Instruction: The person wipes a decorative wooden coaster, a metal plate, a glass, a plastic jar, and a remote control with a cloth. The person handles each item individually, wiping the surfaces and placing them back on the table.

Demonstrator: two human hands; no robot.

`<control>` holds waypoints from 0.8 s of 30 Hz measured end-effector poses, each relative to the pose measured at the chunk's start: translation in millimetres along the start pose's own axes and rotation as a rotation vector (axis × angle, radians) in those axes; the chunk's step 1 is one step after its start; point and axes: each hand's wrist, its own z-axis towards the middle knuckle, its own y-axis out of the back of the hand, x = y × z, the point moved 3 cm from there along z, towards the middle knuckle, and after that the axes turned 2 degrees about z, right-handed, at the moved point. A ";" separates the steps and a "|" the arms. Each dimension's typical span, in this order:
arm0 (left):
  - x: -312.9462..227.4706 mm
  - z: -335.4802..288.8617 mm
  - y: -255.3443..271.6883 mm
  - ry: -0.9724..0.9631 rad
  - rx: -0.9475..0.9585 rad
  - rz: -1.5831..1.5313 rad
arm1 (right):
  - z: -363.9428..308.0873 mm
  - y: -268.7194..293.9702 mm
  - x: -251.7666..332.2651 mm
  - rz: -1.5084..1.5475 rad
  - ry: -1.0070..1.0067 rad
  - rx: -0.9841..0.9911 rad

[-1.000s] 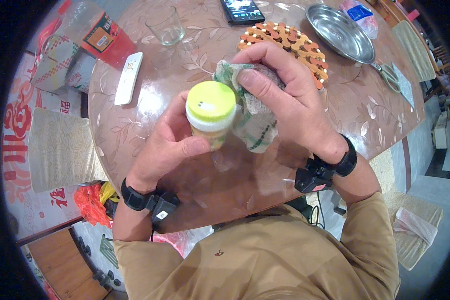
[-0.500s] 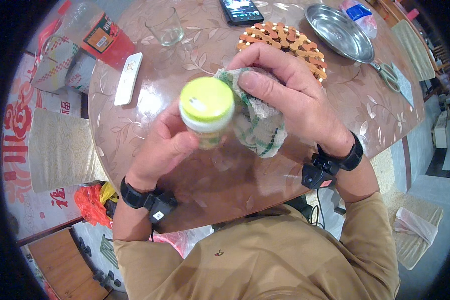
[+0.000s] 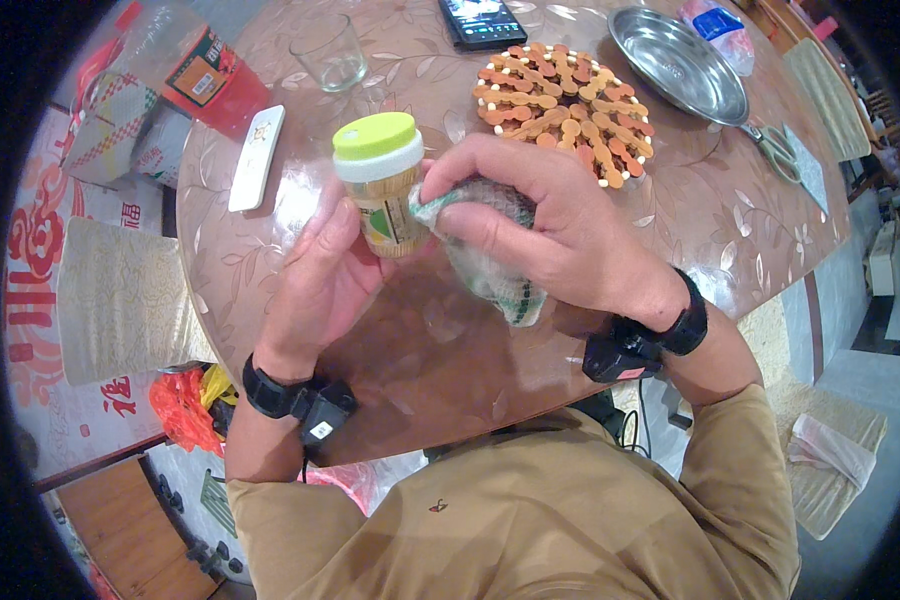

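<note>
My left hand (image 3: 318, 262) holds up a small clear toothpick jar (image 3: 390, 222) with a white collar and a yellow-green lid (image 3: 375, 136). Thin tan sticks show through its wall, and the lid is on. The jar leans slightly, its label toward my right hand. A checked cloth (image 3: 495, 270), white-grey with green lines, is bunched in my right hand (image 3: 580, 235). The cloth's edge meets the side of the jar, between thumb and forefinger, and its loose end hangs down over the table.
Beyond my hands lies a round wooden trivet (image 3: 570, 110). A phone (image 3: 482, 22), a drinking glass (image 3: 330, 62) and a steel basin (image 3: 680, 65) stand farther off. On the left are a red-drink bottle (image 3: 210, 85) and a white case (image 3: 257, 160); scissors (image 3: 778, 155) lie right.
The jar has tipped from showing its lid top to showing its label side, and shifted up and left. My right hand with the cloth has come left and down against the jar.
</note>
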 end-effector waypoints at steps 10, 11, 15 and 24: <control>4.3 -4.5 2.7 0.011 -0.056 0.129 | 0.4 -12.8 -3.4 -0.107 0.243 -0.061; 4.1 -4.5 3.2 0.010 -0.053 0.116 | 0.4 -12.4 -2.7 -0.105 0.235 -0.058; 1.6 -1.7 2.6 -0.029 -0.078 0.041 | 1.6 -2.8 0.6 -0.184 0.165 -0.211; 6.2 -1.6 1.9 0.044 -0.015 0.069 | 2.4 0.4 0.3 -0.172 0.122 -0.213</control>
